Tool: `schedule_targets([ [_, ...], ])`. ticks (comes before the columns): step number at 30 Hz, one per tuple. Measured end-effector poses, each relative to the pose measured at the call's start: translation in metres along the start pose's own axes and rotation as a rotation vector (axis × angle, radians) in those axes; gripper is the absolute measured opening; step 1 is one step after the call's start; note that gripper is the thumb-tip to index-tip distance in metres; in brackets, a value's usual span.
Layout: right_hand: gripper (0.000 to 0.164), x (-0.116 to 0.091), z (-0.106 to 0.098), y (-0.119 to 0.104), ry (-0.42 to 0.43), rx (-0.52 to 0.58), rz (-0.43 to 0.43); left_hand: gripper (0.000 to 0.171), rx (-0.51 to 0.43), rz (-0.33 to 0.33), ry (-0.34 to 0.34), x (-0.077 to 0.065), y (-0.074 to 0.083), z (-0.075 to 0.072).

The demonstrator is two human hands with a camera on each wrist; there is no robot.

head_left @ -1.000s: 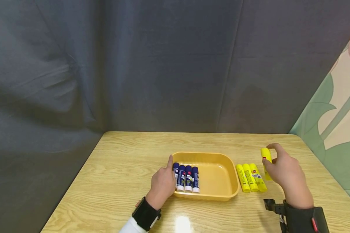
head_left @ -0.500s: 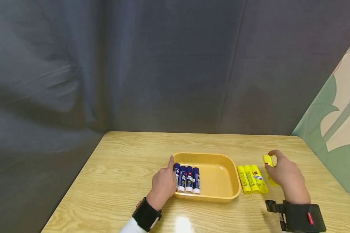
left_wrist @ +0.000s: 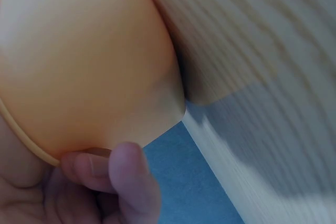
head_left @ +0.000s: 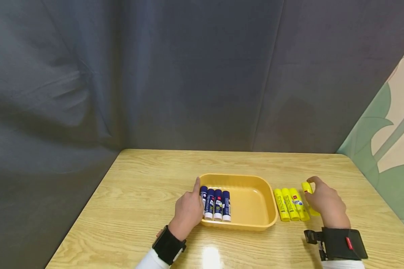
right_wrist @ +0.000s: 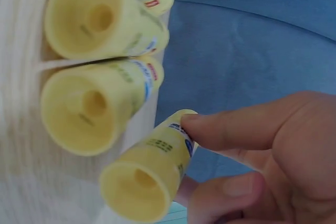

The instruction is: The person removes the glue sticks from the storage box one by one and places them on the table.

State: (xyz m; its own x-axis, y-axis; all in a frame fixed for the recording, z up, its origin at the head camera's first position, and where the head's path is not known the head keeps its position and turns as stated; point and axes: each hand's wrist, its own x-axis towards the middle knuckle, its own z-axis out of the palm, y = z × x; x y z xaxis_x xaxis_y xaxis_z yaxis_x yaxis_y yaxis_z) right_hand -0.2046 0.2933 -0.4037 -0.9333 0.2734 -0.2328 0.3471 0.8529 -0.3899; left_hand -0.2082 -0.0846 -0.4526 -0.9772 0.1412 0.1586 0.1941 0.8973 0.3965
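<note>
A yellow tray (head_left: 252, 201) sits on the table with several dark blue glue sticks (head_left: 218, 204) side by side at its left end. My left hand (head_left: 188, 209) holds the tray's left rim, index finger stretched along it; in the left wrist view curled fingers (left_wrist: 134, 177) meet the tray's outer wall (left_wrist: 94, 77). Right of the tray, three yellow glue sticks (head_left: 290, 204) lie in a row. My right hand (head_left: 328, 203) pinches another yellow glue stick (right_wrist: 152, 169) by its sides, beside the row with a narrow gap. Its lower end is low over the table or touching; I cannot tell which.
The wooden table (head_left: 148, 194) ends at a dark grey cloth (head_left: 195, 74) behind and on the left. A wall with a painted plant (head_left: 397, 149) stands at the right. Each wrist wears a black band (head_left: 345, 243).
My right hand has brought the pinched yellow glue stick down and nearer, beside the row of three. The left hand stays on the tray rim.
</note>
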Motion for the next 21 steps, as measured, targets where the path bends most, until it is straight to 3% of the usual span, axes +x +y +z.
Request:
schedule_targets([
  [21,0.057,0.01,0.015,0.006,-0.043,0.006,0.058,0.056,0.005,-0.004,0.003,-0.001,0.0,0.0],
])
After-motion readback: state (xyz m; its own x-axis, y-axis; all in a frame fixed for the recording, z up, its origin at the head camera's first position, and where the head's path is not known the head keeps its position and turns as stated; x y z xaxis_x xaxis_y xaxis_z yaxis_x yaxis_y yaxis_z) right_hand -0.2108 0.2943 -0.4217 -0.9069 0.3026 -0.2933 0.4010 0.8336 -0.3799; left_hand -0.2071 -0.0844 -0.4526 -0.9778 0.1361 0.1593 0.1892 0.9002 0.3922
